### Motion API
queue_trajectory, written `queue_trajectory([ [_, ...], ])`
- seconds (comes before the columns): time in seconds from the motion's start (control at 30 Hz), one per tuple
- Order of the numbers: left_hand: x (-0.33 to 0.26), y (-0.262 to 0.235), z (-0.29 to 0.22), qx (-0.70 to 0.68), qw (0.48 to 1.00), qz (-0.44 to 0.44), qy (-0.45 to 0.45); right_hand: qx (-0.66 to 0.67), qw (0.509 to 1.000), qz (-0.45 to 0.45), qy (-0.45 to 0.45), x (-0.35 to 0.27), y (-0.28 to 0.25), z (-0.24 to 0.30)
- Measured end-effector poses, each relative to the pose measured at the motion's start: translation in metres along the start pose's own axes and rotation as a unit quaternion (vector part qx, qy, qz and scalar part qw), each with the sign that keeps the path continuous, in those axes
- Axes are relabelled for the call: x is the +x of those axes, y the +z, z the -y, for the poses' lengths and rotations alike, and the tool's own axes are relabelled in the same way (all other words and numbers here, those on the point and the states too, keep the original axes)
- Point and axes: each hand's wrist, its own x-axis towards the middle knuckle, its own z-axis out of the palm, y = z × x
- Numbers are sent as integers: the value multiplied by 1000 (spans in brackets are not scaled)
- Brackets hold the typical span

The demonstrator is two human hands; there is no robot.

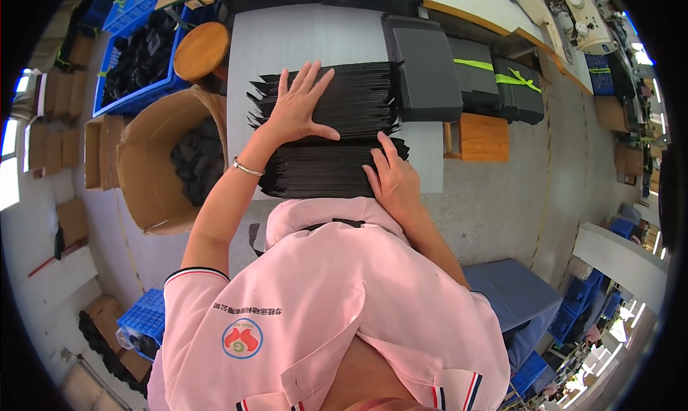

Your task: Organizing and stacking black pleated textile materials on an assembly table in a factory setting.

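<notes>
Two rows of thin black sheets stand packed on edge on the light table (252, 42), their ends uneven. On the far row (358, 99) my left hand (297, 110) lies with fingers spread wide and thumb out to the right, gripping nothing. My right hand (393, 178) rests at the right end of the near row (319, 171), its fingers apart and slightly bent. One of its fingertips reaches the gap between the two rows. What material the sheets are cannot be made out.
A pile of flat black panels (428, 70) lies right of the far row, beside black bundles tied with yellow-green strips (474, 64). At left stand a cardboard box (147, 174) of black pieces, a round wooden stool (201, 50) and a blue crate (107, 70). A sewing machine (573, 13) stands far right.
</notes>
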Motion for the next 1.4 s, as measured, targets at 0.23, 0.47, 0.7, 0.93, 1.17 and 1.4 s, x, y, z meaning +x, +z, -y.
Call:
queue_trajectory([
  [0.23, 1, 5, 2, 18, 1000, -8, 2, -30, 999, 35, -3, -3, 1, 1],
  [0.47, -2, 10, -1, 35, 999, -24, 2, 15, 1000, -25, -2, -4, 4, 3],
  [0.7, -1, 11, -2, 32, 999, -31, -1, -100, 986, 114, 72, 12, 8, 17],
  [0.93, 1, 15, 0, 48, 998, -38, -12, -92, 992, 69, 51, 6, 15, 14],
  [1.17, -1, 10, -4, 42, 999, -25, -13, -87, 993, 56, 53, 10, 12, 15],
  [1.4, 2, 12, -2, 35, 999, -31, -23, -106, 991, 66, 55, 6, 14, 17],
])
